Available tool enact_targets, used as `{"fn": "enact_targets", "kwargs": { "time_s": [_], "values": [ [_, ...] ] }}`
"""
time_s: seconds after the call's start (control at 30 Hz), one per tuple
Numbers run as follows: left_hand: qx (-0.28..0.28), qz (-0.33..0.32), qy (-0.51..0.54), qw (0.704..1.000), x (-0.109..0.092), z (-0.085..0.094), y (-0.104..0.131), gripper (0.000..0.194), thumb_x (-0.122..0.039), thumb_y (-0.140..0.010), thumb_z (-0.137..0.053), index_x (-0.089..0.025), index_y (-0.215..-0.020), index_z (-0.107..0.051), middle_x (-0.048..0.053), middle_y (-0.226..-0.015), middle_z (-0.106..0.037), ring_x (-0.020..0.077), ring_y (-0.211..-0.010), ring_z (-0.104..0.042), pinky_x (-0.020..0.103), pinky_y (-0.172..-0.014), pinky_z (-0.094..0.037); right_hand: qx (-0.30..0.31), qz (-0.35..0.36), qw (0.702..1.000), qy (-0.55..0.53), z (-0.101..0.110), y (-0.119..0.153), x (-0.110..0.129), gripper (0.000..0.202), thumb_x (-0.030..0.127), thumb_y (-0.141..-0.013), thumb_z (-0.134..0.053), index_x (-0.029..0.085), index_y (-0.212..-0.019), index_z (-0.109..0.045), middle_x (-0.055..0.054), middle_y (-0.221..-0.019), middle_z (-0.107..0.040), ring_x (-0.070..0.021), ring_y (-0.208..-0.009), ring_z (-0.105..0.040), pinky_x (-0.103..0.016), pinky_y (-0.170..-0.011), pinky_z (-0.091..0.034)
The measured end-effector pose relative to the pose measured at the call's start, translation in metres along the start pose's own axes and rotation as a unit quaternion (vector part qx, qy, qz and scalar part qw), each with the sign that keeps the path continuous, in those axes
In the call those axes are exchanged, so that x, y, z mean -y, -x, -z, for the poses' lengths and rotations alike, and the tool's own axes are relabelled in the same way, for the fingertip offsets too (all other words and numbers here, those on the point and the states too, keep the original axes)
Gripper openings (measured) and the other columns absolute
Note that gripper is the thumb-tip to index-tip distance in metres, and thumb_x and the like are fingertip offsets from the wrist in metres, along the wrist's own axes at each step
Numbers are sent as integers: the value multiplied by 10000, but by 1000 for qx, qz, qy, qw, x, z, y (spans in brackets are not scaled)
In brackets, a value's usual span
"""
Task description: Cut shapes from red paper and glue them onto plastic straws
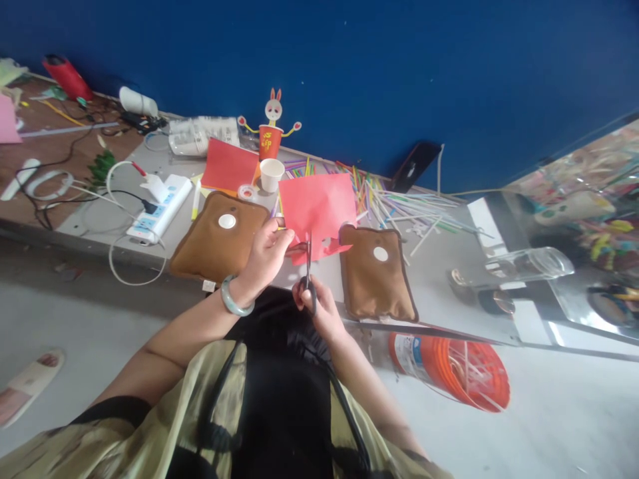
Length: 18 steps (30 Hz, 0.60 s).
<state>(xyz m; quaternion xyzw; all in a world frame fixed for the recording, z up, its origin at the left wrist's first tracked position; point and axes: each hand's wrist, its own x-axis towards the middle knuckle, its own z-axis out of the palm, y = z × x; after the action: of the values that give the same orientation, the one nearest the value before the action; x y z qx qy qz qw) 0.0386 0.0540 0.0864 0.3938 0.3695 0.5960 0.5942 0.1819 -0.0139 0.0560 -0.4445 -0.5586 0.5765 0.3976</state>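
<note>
Head view looks down on a grey worktop where the person's left hand (pixel 267 253) pinches a red paper sheet (pixel 317 203) at its lower left edge between thumb and fingers, while the right hand (pixel 322 309) is closed around the handles of black-handled scissors (pixel 309 282). The scissors point away from the body, blades at the near edge of the sheet, which has a ragged, partly cut-away lower right side; whether the blades are parted is too fine to tell. A pale bangle (pixel 236 298) circles the left wrist. One brown hot-water bag (pixel 210 243) lies just beside the left hand, and another brown hot-water bag (pixel 382 283) lies to the right of the sheet. Behind the sheet, coloured sticks (pixel 394 206) spread toward the right, near a leaning black phone (pixel 417 166). A white paper cup (pixel 272 177) stands by a roll of tape (pixel 245 192) and a second red sheet (pixel 230 165); behind it a rabbit figure (pixel 273 108) rises from a red paper cup (pixel 269 142). Farther left lies a white power strip (pixel 162 209); an orange bucket (pixel 442 366) sits below the table edge at right.
</note>
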Motion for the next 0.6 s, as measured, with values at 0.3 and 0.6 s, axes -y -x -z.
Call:
{"fn": "enact_targets", "kwargs": {
  "time_s": [0.3,0.6],
  "values": [
    [10,16,8,1000,2,-3,5,178,-332,-859,-621,-195,-959,-569,3,-807,-677,149,-734,-694,304,-749,-595,-14,23,1000,-5,-3,-3,-4,523,723,-826,-549,208,-750,-502,35,-595,-455,-124,-552,-401,-289,-560,-321],
    [16,8,16,1000,9,-4,7,207,-350,-867,-616,-205,-1009,-575,26,-861,-707,173,-860,-705,305,-778,-591,-27,34,999,-22,-5,-3,-10,530,736,-812,-553,221,-723,-464,29,-603,-455,-126,-545,-397,-291,-549,-323]
  ]
}}
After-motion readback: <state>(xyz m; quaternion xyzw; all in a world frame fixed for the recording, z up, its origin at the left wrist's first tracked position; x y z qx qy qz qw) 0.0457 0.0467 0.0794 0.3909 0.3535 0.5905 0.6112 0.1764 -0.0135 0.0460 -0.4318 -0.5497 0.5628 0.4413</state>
